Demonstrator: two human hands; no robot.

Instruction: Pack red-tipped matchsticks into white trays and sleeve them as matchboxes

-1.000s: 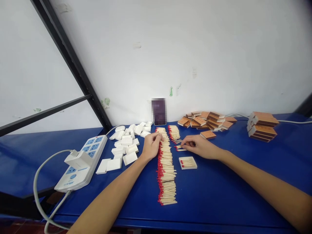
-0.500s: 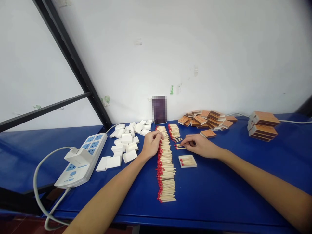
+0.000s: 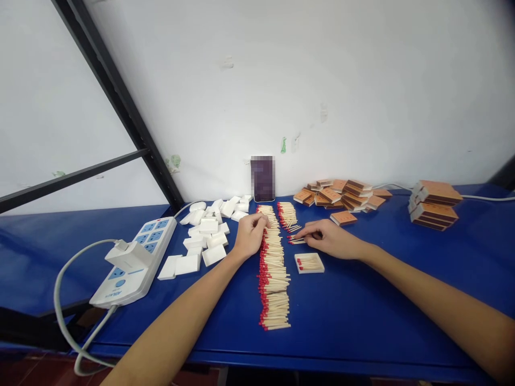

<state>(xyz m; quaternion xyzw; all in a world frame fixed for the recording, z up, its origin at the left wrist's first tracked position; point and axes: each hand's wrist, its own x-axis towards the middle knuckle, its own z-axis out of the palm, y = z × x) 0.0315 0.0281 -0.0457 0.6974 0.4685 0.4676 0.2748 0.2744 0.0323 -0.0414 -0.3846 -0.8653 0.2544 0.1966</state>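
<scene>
A long row of red-tipped matches (image 3: 273, 273) runs down the middle of the blue table (image 3: 362, 316). My left hand (image 3: 250, 236) rests curled on the far part of that row, fingers bent against the sticks. My right hand (image 3: 328, 237) lies to the right of it, fingertips pinched on a few loose matches (image 3: 295, 240) near a shorter match pile (image 3: 287, 215). Just in front of my right hand sits an open white box tray (image 3: 309, 262) with a few matches inside.
Several empty white box trays (image 3: 205, 236) lie left of the matches, beside a white and blue power strip (image 3: 134, 261) with a plug and cable. Orange matchbox sleeves (image 3: 341, 195) are heaped at the back, with a stack (image 3: 434, 205) at the right. A dark phone (image 3: 262, 178) leans on the wall.
Both hands stay in nearly the same place; my right fingers shifted slightly on the loose matches. The camera tipped a little, so everything sits slightly higher in view.
</scene>
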